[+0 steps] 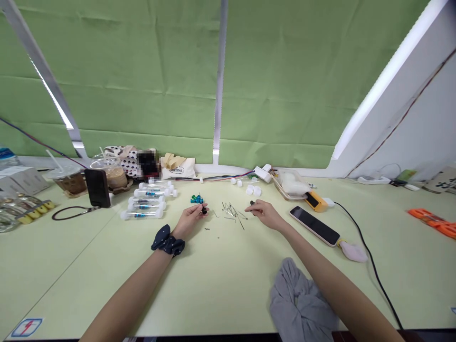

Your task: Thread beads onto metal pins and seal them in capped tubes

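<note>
My left hand (189,220) pinches a small black round piece (204,210) at its fingertips, with a thin stem rising from it. Just beyond those fingers lies a little pile of blue and green beads (197,199). Between the hands, several thin metal pins (233,212) are scattered on the table. On the other side of them, my right hand (266,213) is closed, with a small dark piece (252,203) at its fingertips; its exact kind is too small to tell. Tiny dark bits (207,229) rest on the table in front of my left hand.
Clear tubes with white caps (144,207) lie left of my left hand, near an upright phone (97,188). Loose white caps (253,190) sit behind the pins. Right are another phone (315,225), a yellow meter (316,201), a black cable (363,242) and grey cloth (301,304).
</note>
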The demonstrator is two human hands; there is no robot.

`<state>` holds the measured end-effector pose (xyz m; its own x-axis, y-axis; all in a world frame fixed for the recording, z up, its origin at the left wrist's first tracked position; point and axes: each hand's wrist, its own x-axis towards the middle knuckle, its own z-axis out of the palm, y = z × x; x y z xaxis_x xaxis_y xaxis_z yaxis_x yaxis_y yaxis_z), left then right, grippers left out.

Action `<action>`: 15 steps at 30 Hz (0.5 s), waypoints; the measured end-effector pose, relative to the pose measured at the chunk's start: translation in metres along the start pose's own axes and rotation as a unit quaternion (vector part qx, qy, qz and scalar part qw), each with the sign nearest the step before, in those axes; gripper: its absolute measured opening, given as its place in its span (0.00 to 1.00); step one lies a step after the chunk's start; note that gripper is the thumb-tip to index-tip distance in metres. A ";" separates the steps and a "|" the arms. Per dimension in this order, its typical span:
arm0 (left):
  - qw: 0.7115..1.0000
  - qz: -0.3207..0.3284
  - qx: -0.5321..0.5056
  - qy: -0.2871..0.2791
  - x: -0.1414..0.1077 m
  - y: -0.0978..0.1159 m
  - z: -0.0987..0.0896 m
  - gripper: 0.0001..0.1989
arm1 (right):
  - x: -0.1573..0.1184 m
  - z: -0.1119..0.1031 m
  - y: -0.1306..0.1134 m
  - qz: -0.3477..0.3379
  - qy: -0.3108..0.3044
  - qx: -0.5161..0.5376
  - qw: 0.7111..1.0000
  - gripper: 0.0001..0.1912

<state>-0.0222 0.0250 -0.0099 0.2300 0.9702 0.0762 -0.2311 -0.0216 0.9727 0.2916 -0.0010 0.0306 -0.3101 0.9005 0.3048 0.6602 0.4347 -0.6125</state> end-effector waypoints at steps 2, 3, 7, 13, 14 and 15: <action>1.000 -0.005 -0.012 -0.020 0.001 -0.001 -0.001 0.23 | 0.015 0.014 -0.019 -0.015 0.019 0.022 0.999 0.14; 0.999 -0.006 -0.014 -0.030 0.002 -0.001 -0.001 0.23 | 0.022 0.022 -0.028 -0.020 0.027 0.033 0.999 0.14; 0.998 -0.003 -0.008 -0.065 -0.001 0.001 0.000 0.26 | 0.042 0.059 -0.056 -0.048 0.046 0.087 0.994 0.15; 0.997 0.007 0.001 -0.072 -0.004 0.006 0.003 0.24 | 0.051 0.092 -0.064 -0.053 0.058 0.084 0.993 0.17; 0.998 0.009 0.002 -0.070 -0.003 0.006 0.003 0.23 | 0.052 0.094 -0.063 -0.053 0.056 0.080 0.994 0.16; 0.998 0.010 0.003 -0.067 -0.003 0.005 0.004 0.22 | 0.052 0.096 -0.063 -0.054 0.052 0.076 0.994 0.16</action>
<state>-0.0208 0.0209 -0.0043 0.3487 0.9289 0.1243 -0.2315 -0.0431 0.9719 0.1682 0.0202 0.0148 -0.2967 0.8456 0.4437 0.5135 0.5330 -0.6724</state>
